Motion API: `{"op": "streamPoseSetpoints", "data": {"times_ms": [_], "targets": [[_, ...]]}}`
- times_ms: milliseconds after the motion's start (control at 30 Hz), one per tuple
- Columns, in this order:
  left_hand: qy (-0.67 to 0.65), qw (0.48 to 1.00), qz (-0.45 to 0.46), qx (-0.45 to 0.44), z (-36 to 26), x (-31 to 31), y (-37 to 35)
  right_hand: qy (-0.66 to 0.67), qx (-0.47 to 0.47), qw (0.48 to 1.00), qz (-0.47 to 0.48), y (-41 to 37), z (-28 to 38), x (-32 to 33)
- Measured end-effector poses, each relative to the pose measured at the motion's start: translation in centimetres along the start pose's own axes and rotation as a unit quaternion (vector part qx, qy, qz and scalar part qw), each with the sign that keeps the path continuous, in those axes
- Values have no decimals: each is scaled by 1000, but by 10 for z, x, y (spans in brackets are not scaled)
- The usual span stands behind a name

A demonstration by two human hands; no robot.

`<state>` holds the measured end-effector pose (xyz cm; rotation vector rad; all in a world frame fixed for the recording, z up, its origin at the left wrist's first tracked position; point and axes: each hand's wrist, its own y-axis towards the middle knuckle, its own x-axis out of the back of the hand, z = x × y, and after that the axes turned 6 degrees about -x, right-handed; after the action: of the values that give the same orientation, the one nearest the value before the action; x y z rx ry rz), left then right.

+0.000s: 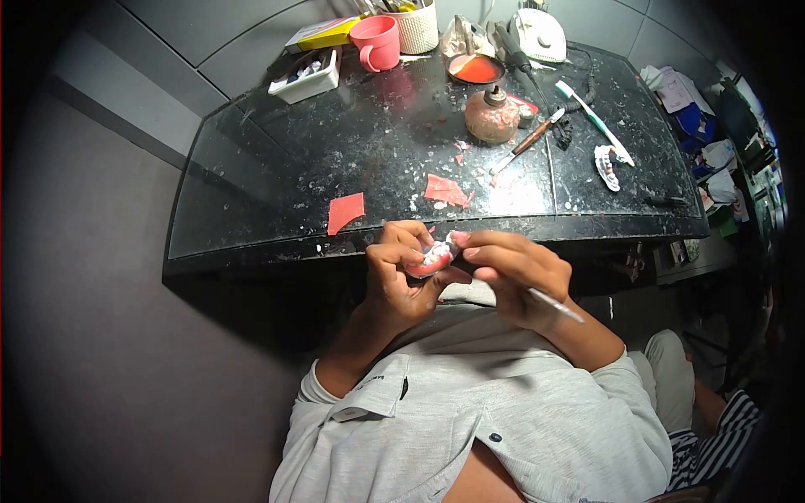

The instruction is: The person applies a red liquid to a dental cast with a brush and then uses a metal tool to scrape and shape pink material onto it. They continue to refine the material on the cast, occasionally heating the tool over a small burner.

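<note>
My left hand (pixel 397 275) is closed around a denture (pixel 429 263) with a pink-red base and white teeth, held just in front of the table edge. My right hand (pixel 527 275) meets it from the other side, its fingertips at the teeth. A slim metal tool (pixel 557 305) is gripped in that same hand, one end sticking out below the palm; its other end is hidden by the fingers. On the table just beyond my hands lie a square of pink wax sheet (pixel 345 213) and a torn wax piece (pixel 448 190).
A spirit lamp (pixel 490 119), a wooden-handled wax knife (pixel 533 141), a toothbrush (pixel 597 126) and a row of teeth (pixel 605 169) lie to the right. Farther back stand a pink mug (pixel 379 46), a white tray (pixel 307 82) and a dish of red wax (pixel 475 69).
</note>
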<state>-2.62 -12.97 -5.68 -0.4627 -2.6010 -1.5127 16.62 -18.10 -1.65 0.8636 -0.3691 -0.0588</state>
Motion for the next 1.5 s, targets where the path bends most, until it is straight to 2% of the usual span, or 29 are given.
{"op": "streamPoseSetpoints", "data": {"times_ms": [100, 167, 200, 267, 300, 333, 400, 533, 600, 633, 867, 1133, 1500], "targets": [[-5, 1000, -3, 3, 1, -2, -3, 52, 0, 998, -39, -3, -6, -4], [-10, 1000, -6, 10, 1, -2, -3, 188, -32, 977, -99, -5, -5, -9], [-2, 1000, 4, 14, 0, -1, -2, 188, -32, 977, -99, -5, -4, -8], [5, 1000, 14, 16, -3, 0, 0, 125, -11, 992, -22, -2, -3, -2], [4, 1000, 11, 18, -4, 1, 1, 53, 30, 998, 9, 2, -2, 1], [2, 1000, 9, 20, -4, 1, 1, 60, 44, 997, 22, 4, -2, -1], [10, 1000, 2, 7, -3, 0, 2, 41, 16, 998, 52, 3, -2, -3], [22, 1000, -15, -9, -1, -1, 2, 39, -35, 998, 18, -1, -4, -4], [36, 999, -13, -6, -4, -2, 2, 20, 3, 999, 42, 1, -1, -1], [49, 999, -10, -4, -5, -2, 2, 16, 21, 999, 26, 4, 3, -4], [68, 997, -11, -22, -2, -3, 1, -28, -3, 999, 28, 7, 8, -6], [53, 998, -7, -41, -1, -4, 2, 18, 47, 998, 46, 6, 5, -9], [32, 999, -10, -33, -2, -4, 3, 8, 38, 998, 39, 6, 6, -9]]}}
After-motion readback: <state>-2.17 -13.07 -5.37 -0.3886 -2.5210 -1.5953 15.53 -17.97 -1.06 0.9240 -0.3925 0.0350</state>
